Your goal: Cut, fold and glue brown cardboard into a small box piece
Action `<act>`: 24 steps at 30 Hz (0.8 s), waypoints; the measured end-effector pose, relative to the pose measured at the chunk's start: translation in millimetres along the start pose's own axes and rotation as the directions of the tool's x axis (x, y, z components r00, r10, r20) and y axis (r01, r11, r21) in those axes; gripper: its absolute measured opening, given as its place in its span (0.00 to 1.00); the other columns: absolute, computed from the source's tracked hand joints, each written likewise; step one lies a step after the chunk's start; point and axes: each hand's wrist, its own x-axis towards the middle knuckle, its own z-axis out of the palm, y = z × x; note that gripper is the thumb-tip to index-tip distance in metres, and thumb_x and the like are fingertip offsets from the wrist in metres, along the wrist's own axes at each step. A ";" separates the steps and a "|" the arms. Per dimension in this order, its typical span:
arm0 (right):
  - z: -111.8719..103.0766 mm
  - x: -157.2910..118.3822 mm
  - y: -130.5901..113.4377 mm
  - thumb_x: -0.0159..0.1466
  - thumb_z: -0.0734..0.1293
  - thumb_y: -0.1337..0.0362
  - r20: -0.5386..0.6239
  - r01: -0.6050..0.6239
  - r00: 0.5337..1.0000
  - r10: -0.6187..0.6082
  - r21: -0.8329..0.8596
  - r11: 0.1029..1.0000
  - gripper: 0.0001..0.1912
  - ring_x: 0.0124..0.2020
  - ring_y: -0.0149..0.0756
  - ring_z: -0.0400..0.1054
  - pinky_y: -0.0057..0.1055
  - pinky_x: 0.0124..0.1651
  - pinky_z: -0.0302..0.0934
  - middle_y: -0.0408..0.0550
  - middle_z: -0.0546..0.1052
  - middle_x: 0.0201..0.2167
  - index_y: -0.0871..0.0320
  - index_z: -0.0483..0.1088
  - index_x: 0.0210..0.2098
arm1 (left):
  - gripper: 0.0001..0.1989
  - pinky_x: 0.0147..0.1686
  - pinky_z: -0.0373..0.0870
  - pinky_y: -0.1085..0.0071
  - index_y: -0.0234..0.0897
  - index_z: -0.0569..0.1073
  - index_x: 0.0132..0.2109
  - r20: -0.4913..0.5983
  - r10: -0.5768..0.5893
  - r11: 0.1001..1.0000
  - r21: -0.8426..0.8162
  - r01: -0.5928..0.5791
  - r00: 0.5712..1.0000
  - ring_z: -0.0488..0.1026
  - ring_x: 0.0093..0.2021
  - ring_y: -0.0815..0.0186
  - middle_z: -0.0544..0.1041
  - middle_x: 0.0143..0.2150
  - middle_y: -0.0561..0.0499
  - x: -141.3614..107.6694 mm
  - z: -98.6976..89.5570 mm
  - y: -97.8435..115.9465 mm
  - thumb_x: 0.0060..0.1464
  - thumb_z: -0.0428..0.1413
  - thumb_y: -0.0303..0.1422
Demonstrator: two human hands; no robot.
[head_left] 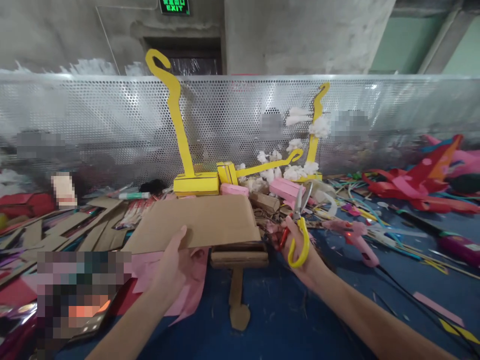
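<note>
The left hand (pixel 180 270) grips a flat brown cardboard sheet (pixel 202 220) by its near edge. The thumb lies on top, and the other fingers are bent at the edge. The sheet is longer from left to right than from front to back, and its near edge tips up a little at the right end. It is in the middle, over some pink paper (pixel 195 290).

The right hand (pixel 305 260) is closed around the scissors (pixel 297 212), just to the right of the sheet and not touching it. The blades point up and away from the person, and their tips are a bit apart. The yellow loop is on the near side.

Below the sheet, on the blue tabletop (pixel 285 325), is a cardboard block (pixel 240 257). Its long way goes left to right too. A thin cardboard strip (pixel 236 287) comes from it toward the person and has a round end.

Behind the sheet stands a tall yellow hook (pixel 180 130). To the right, a pink glue gun (pixel 350 232) points left.
</note>
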 end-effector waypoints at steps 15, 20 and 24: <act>6.8 -6.9 -3.4 0.54 0.77 0.44 0.039 0.008 0.999 -0.007 -0.013 1.000 0.23 0.29 0.31 0.66 0.27 0.30 0.62 0.40 0.73 0.29 0.55 0.70 0.32 | 0.12 0.36 0.79 0.69 0.39 0.75 0.53 -0.043 -0.085 0.996 -0.006 0.085 0.995 0.80 0.34 0.63 0.82 0.44 0.46 -4.3 10.7 -10.4 0.66 0.51 0.32; 9.3 -9.8 -4.7 0.55 0.76 0.43 0.039 0.026 0.999 -0.023 -0.069 0.997 0.24 0.29 0.32 0.66 0.27 0.30 0.62 0.41 0.72 0.30 0.55 0.69 0.32 | 0.11 0.35 0.78 0.71 0.43 0.75 0.52 -0.021 -0.056 0.998 -0.006 0.056 0.998 0.80 0.34 0.64 0.82 0.44 0.49 -0.8 6.7 -16.0 0.65 0.53 0.32; 9.6 -6.8 -3.7 0.55 0.75 0.41 0.043 0.075 0.997 -0.070 -0.114 0.991 0.25 0.29 0.31 0.64 0.27 0.29 0.61 0.41 0.72 0.30 0.56 0.69 0.31 | 0.10 0.30 0.77 0.74 0.46 0.76 0.50 -0.032 -0.026 0.999 -0.018 0.026 0.999 0.79 0.34 0.66 0.82 0.47 0.52 -1.0 5.2 -19.7 0.63 0.55 0.31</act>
